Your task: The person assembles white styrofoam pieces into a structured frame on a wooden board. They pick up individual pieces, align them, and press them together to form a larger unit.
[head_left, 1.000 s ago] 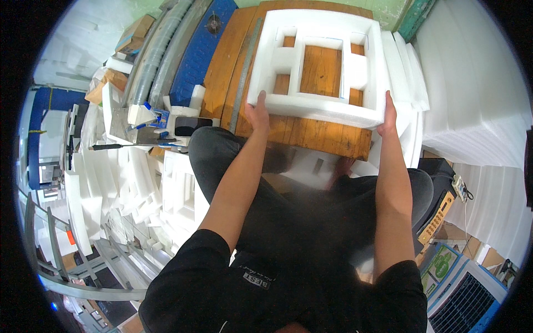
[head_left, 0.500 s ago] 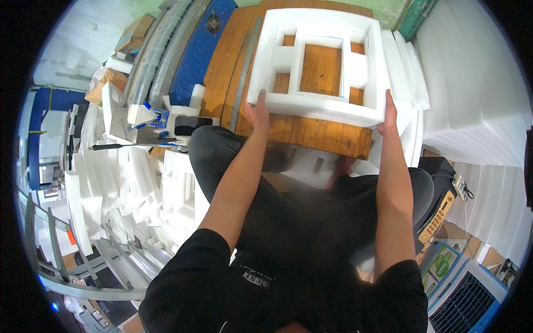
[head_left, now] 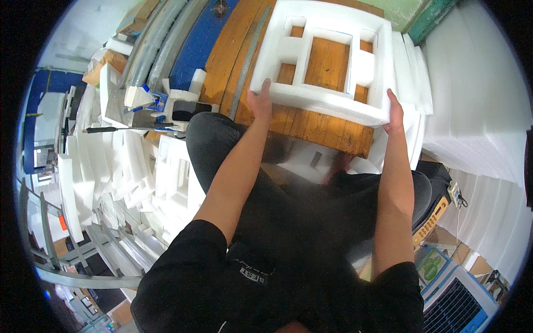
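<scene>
A thick white foam packing frame lies on the brown wooden table, with a large rectangular opening in the middle and smaller cut-outs at its sides. Wood shows through these openings. My left hand grips its near left corner, thumb up along the wall. At the near right corner my right hand presses against the outer side, thumb pointing away from me. The undersides of both hands' grips are partly hidden by the foam.
A steel ruler lies left of the frame. A dark phone and a blue-handled tool sit by my left knee. White foam sheets are stacked at the right, more foam pieces at the left. Plastic-wrapped rolls lie beyond.
The whole view has tilted slightly, shifting the table and frame a little up and right in the picture. Both hands keep the same hold on the foam frame.
</scene>
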Available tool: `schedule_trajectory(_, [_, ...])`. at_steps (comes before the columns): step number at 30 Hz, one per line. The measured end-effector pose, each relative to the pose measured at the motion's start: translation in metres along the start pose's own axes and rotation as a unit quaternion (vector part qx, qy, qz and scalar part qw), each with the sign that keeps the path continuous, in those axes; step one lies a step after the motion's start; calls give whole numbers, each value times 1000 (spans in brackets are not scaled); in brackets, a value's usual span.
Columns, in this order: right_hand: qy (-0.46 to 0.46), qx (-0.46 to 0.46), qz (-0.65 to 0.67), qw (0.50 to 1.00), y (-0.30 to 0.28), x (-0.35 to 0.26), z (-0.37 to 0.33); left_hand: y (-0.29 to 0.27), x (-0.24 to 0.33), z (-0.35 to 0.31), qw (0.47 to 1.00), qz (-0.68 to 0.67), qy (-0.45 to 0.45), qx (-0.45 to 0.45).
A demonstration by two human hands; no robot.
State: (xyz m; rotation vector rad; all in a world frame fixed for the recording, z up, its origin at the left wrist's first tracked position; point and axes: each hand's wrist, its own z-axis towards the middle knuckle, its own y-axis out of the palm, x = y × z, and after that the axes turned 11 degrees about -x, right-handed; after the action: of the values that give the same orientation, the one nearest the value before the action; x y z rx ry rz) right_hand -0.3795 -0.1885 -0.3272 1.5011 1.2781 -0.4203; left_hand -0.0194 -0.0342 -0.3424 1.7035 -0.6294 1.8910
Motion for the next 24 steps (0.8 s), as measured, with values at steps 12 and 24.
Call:
schedule_trajectory(12, [8,11,4,1000,-1,3,2,2,8,0,998,25,-59,29])
schedule_trajectory(24, [-27,26,15,999,-4,6,2,-1,1,-1,997,65,-43,6])
